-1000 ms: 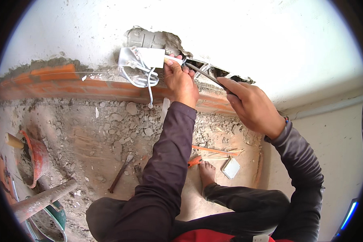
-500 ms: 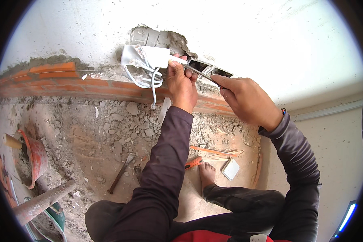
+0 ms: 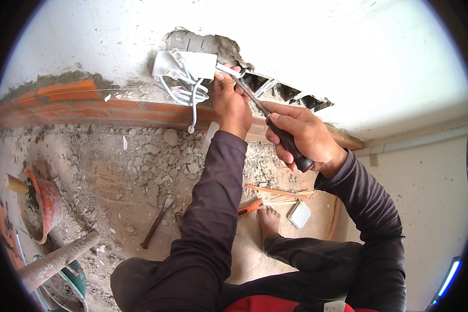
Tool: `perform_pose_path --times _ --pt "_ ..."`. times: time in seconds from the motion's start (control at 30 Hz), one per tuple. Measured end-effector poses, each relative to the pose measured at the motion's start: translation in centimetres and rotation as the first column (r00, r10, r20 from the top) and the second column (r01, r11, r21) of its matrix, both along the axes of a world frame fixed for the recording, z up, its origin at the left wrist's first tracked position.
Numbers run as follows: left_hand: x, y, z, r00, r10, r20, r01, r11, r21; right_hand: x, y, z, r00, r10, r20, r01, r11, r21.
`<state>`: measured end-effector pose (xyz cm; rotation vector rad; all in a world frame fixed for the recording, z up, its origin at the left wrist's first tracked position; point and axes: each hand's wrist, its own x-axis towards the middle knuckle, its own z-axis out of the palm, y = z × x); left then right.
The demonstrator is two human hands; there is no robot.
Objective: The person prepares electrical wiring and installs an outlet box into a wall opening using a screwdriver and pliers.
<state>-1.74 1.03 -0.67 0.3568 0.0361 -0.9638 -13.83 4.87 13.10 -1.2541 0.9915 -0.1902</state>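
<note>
My left hand [image 3: 231,101] is closed on a short white strip [image 3: 226,69] at the right edge of a white box [image 3: 199,64] on the damaged wall. Coiled white cables [image 3: 191,98] with clear plugs hang over the box's left side. My right hand [image 3: 301,138] grips the black handle of a screwdriver [image 3: 288,140]; its long metal shaft slants up to the white strip beside my left fingertips, where the tip is hard to make out. Right of my left hand, a broken cavity [image 3: 280,89] runs along the plaster above exposed orange brick [image 3: 116,105].
On the rubble-strewn floor [image 3: 104,161] are a red bucket [image 3: 51,213] with a wooden handle, a dusty pole [image 3: 57,258], a green container [image 3: 76,283], a metal bar [image 3: 156,223], an orange tool [image 3: 249,207] and a white square piece [image 3: 299,215]. My bare foot [image 3: 270,221] is nearby.
My right hand has shifted left and turned, exposing the screwdriver's black handle; the shaft stands steeper. My left hand and the box with cables have risen slightly in view.
</note>
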Motion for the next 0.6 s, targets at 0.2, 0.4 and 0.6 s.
perform_pose_path --times 0.2,0.4,0.6 --pt "0.3 -0.1 -0.5 0.993 -0.019 0.117 0.014 0.999 0.045 -0.4 0.2 -1.4 0.997 -0.028 0.071 0.027 0.999 0.017" --pt "0.0 0.4 -0.4 0.975 -0.015 0.221 -0.005 0.996 0.088 -0.3 0.6 -1.6 0.988 0.114 -0.106 -0.139 0.955 -0.264" --pt "0.2 0.4 0.4 0.98 0.016 0.199 -0.042 0.991 0.13 -0.4 -0.2 -1.1 0.999 0.029 0.025 -0.028 0.999 -0.034"
